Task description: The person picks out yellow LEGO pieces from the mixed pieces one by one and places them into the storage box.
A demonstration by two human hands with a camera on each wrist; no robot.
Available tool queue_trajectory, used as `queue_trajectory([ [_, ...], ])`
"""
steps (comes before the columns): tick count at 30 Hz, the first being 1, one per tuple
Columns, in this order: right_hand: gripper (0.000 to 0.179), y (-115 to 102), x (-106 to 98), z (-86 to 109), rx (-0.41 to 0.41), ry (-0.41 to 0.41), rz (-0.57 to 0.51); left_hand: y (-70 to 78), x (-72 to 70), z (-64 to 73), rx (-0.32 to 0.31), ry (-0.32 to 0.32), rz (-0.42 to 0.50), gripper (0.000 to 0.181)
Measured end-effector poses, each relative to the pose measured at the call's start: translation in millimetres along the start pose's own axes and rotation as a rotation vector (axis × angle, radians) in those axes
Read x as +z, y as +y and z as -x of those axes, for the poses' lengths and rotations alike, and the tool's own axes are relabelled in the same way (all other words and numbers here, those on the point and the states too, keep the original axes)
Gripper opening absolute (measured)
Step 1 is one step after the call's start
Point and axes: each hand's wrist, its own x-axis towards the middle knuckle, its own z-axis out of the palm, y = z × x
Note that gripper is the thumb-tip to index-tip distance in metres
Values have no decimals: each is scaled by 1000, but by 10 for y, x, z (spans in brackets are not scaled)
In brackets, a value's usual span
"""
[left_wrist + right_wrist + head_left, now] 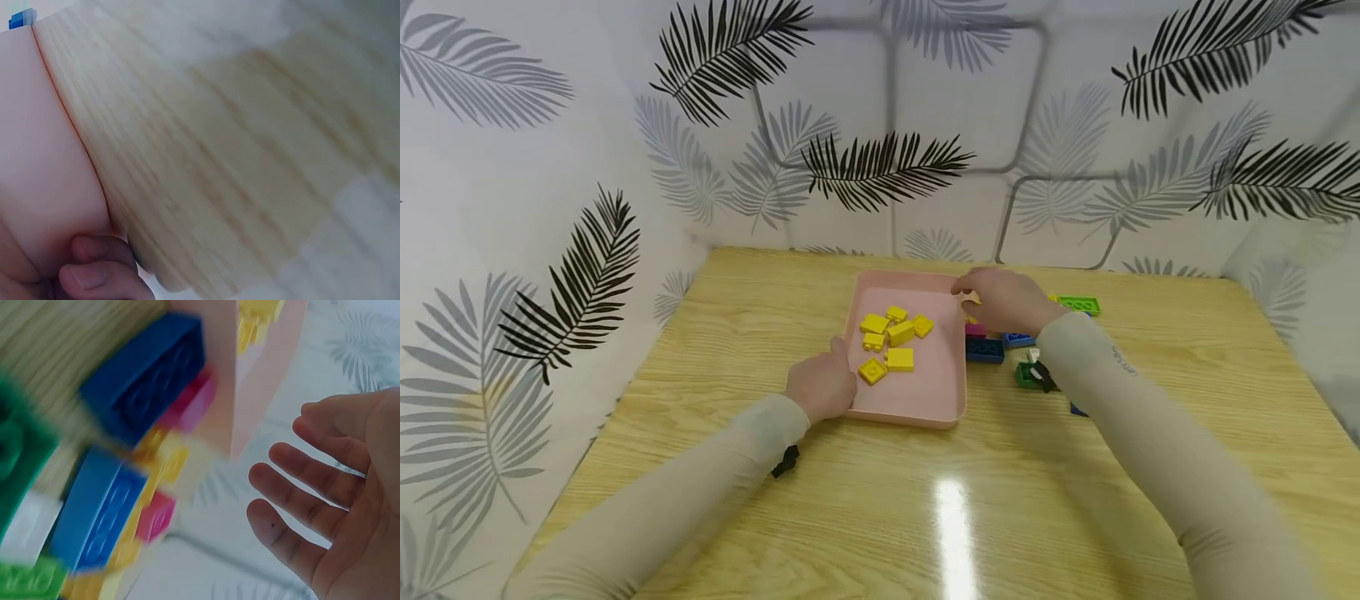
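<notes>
A shallow pink tray (925, 400) lies on the table with several yellow toy bricks (899, 359) inside. At its left side my left hand (823, 385) grips the wall, the thumb along the rim. In the left wrist view curled fingers (103, 275) meet the tray's pink outer wall (56, 156). Over the tray's far right rim is my right hand (1003, 298), its fingers loosely bent. Nothing shows between those fingers in the right wrist view. Beside the tray's right wall lie a dark blue brick (150, 375) and a magenta brick (190, 403).
More bricks lie right of the tray, partly hidden by my right arm: a light green one (1078, 305), a blue one (97, 509), a dark green one (1028, 376) and a white one (31, 528). A leaf-patterned wall (887, 217) stands behind the wooden table (850, 517).
</notes>
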Motion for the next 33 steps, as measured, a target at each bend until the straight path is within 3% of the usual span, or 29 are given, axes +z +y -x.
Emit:
queue_trajectory([
  [9, 33, 504, -70, 361, 44, 32, -45, -28, -18, 21, 8, 1, 16, 60],
  [17, 38, 833, 15, 492, 96, -4, -59, -47, -20, 9, -7, -14, 25, 58],
  [25, 44, 1007, 115, 554, 177, -52, -95, -29, -2, 4, -20, -21, 39, 52],
  [33, 35, 1068, 193, 591, 175, -44, -46, 1, -16, 14, 2, -3, 35, 50],
])
